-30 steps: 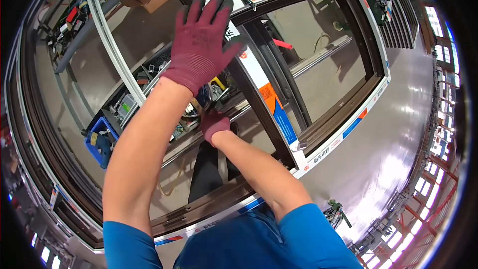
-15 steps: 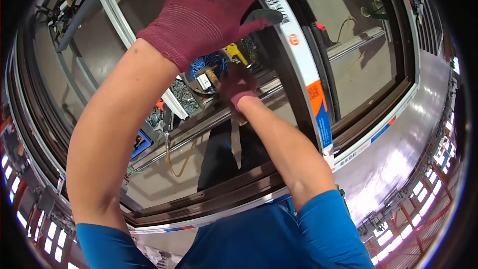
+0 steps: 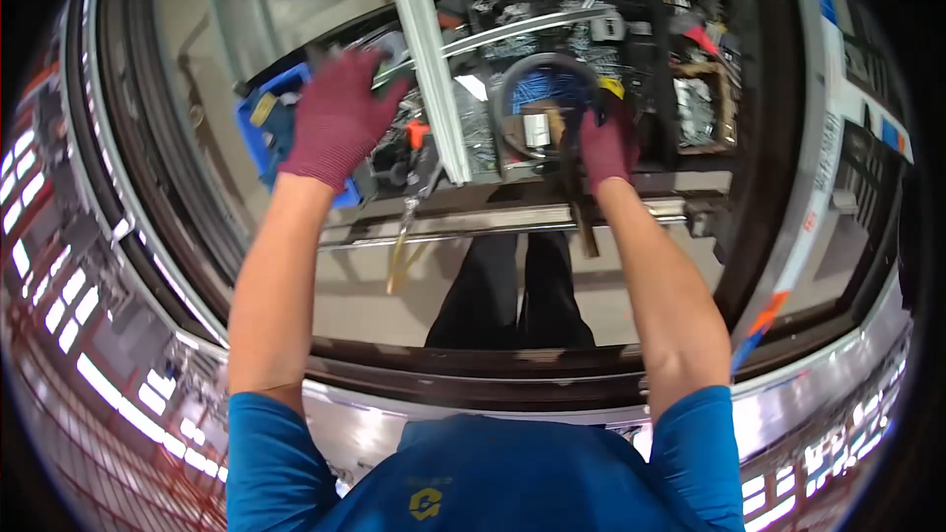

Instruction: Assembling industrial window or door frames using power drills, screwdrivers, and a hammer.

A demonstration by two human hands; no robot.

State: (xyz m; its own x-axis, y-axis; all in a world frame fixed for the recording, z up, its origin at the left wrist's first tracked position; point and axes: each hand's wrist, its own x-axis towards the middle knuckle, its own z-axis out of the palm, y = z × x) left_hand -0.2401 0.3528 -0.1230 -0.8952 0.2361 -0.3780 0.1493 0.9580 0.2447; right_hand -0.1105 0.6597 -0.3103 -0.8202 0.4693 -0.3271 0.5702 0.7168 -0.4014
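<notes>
My left hand (image 3: 345,123), in a maroon glove with dark fingertips, is over the left end of the parts tray, beside a blue bin (image 3: 254,133). Its fingertips are smeared, but the thumb stands apart and nothing shows in its grasp. My right hand (image 3: 609,143), gloved alike, is closed at the right of a round dark bowl (image 3: 507,103) with blue pieces. What its fingers hold is hidden. A yellow-and-black item (image 3: 612,88) shows just beyond them, and a narrow brown strip (image 3: 587,232) runs down beside the hand.
A pale metal bar (image 3: 426,49) crosses the tray of loose screws and fittings. An air gun with an orange part (image 3: 418,133) hangs at the tray's near edge. A dark window frame (image 3: 473,384) surrounds the work, with a labelled bar (image 3: 826,167) at right.
My view has swung, bringing the whole tray into sight. My left hand has left the labelled frame bar and come over the tray's left side. My right hand stays by the bowl.
</notes>
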